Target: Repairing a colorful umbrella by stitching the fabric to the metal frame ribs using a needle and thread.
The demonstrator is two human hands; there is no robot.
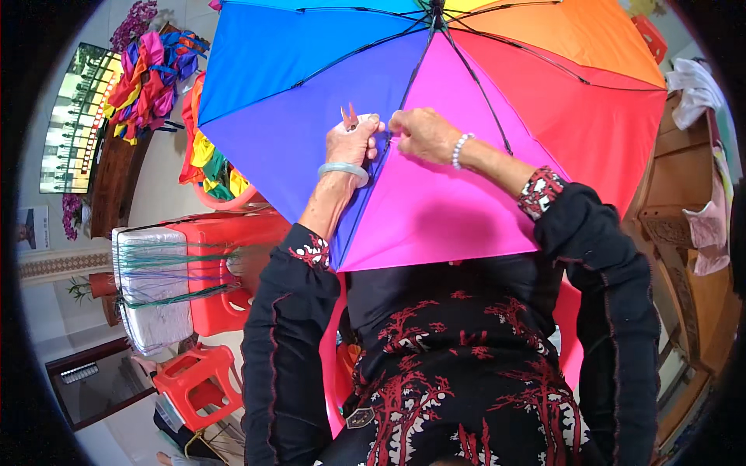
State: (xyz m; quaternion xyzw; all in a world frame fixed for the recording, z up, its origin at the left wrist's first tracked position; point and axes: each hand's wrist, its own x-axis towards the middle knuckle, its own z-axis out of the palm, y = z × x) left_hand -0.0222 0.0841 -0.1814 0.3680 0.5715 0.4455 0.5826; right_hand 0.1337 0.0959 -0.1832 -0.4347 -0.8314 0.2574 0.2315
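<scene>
An open rainbow umbrella point(458, 186) spreads before me, its inner side and black ribs point(474, 78) facing me. Both hands meet over the seam between its purple and pink panels. My left hand point(350, 147) is closed around what look like small thread snips point(349, 118), whose two pointed tips stick up above the fingers. Its thumb and forefinger also reach the seam beside a rib. My right hand point(427, 133) pinches at the same seam, just to the right of the left hand. Whatever lies between its fingertips is too small to make out.
On the left, colourful folded cloths point(151, 78) hang in a bundle, with more in a red basket point(221, 190). A red stool point(210, 272) carries strands beside a wrapped white block point(154, 287). Another red stool point(200, 384) stands lower. Carved wooden furniture point(676, 210) is at right.
</scene>
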